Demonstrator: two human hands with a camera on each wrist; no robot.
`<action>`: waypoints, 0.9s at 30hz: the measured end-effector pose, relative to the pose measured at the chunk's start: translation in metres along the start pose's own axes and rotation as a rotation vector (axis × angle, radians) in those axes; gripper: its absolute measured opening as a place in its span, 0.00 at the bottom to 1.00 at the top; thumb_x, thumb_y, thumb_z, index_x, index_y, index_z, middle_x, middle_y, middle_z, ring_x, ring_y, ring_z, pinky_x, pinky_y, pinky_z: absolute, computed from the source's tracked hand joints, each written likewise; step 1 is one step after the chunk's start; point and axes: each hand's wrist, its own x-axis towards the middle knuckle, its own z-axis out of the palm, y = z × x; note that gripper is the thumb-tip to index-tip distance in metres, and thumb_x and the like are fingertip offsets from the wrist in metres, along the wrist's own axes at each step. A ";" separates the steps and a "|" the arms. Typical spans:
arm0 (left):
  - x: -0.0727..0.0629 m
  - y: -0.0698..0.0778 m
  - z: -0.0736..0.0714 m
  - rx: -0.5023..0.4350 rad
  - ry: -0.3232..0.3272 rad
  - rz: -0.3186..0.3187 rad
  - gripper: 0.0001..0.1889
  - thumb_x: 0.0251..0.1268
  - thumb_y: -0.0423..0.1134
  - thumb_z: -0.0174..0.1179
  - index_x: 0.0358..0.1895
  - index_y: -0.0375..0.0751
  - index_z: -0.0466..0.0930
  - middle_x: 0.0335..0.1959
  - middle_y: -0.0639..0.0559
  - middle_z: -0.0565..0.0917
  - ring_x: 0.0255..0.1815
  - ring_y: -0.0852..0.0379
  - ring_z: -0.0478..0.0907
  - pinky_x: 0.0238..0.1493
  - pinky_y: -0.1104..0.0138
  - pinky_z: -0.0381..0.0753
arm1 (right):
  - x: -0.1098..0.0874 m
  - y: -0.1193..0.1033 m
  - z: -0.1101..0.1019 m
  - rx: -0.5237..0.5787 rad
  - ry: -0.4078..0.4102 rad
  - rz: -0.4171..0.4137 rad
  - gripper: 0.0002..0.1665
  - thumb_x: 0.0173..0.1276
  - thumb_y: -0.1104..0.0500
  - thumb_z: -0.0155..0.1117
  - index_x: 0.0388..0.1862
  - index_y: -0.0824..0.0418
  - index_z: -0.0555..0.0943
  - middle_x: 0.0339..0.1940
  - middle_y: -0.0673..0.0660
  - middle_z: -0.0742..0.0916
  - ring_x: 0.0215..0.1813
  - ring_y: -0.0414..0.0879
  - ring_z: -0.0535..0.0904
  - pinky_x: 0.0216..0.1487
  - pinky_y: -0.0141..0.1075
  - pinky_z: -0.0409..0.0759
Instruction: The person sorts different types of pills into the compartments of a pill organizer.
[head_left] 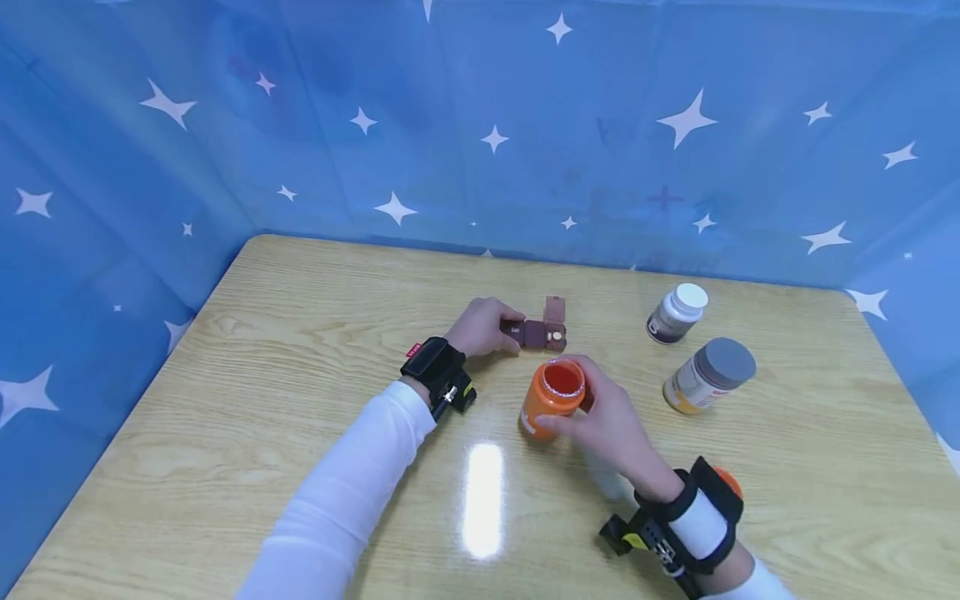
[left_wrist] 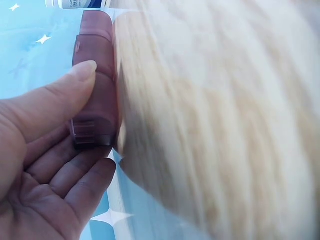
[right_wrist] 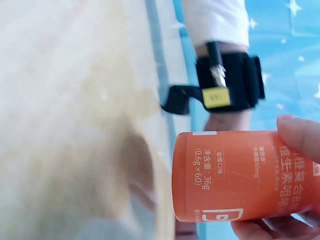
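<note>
My left hand point(head_left: 482, 327) pinches the closed end of a dark red-brown pill organizer point(head_left: 535, 334) between thumb and fingers. One lid point(head_left: 555, 309) at the organizer's far right end is flipped up, and pale tablets point(head_left: 556, 337) show in that compartment. In the left wrist view, my thumb presses on one side of the organizer point(left_wrist: 95, 100). My right hand point(head_left: 611, 417) grips an uncapped orange bottle point(head_left: 542, 402), its mouth facing up, just in front of the organizer. Printed text covers the bottle's side point(right_wrist: 235, 175) in the right wrist view.
At the right stand a white-capped bottle point(head_left: 677, 313) and a larger grey-capped bottle point(head_left: 708, 375). An orange cap point(head_left: 729, 481) lies partly hidden behind my right wrist. The wooden table point(head_left: 300, 333) meets a blue star-patterned curtain point(head_left: 465, 125) at its back edge.
</note>
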 end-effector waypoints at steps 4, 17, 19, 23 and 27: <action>0.002 0.000 -0.001 -0.008 -0.010 -0.009 0.25 0.51 0.37 0.68 0.56 0.42 0.77 0.52 0.48 0.82 0.56 0.53 0.76 0.58 0.66 0.73 | -0.006 0.002 0.009 0.010 0.011 -0.011 0.37 0.46 0.64 0.75 0.56 0.57 0.70 0.51 0.55 0.82 0.54 0.49 0.78 0.57 0.47 0.76; 0.003 0.001 -0.002 -0.015 -0.035 -0.011 0.27 0.50 0.37 0.69 0.57 0.41 0.76 0.54 0.47 0.81 0.57 0.51 0.75 0.59 0.65 0.72 | -0.012 0.010 0.020 -0.026 0.051 -0.046 0.37 0.41 0.64 0.77 0.52 0.57 0.72 0.47 0.54 0.83 0.52 0.47 0.79 0.54 0.44 0.78; 0.000 -0.001 -0.004 -0.018 -0.042 -0.016 0.31 0.50 0.41 0.69 0.61 0.42 0.72 0.57 0.47 0.79 0.60 0.51 0.73 0.62 0.63 0.70 | -0.013 0.012 0.021 -0.031 0.047 -0.062 0.36 0.42 0.64 0.77 0.52 0.57 0.72 0.47 0.54 0.83 0.51 0.47 0.79 0.53 0.43 0.79; -0.013 -0.002 -0.015 -0.097 0.039 -0.027 0.37 0.52 0.51 0.66 0.67 0.46 0.65 0.65 0.48 0.72 0.63 0.49 0.70 0.66 0.59 0.66 | -0.013 0.014 0.022 -0.027 0.042 -0.077 0.37 0.42 0.63 0.77 0.53 0.57 0.72 0.48 0.53 0.83 0.52 0.47 0.79 0.53 0.43 0.79; -0.040 0.013 -0.027 -0.215 0.125 0.038 0.38 0.53 0.51 0.65 0.68 0.49 0.61 0.69 0.51 0.66 0.69 0.50 0.62 0.68 0.55 0.63 | -0.013 0.014 0.021 -0.012 0.052 -0.090 0.37 0.42 0.64 0.77 0.53 0.58 0.72 0.48 0.54 0.83 0.52 0.48 0.79 0.54 0.45 0.78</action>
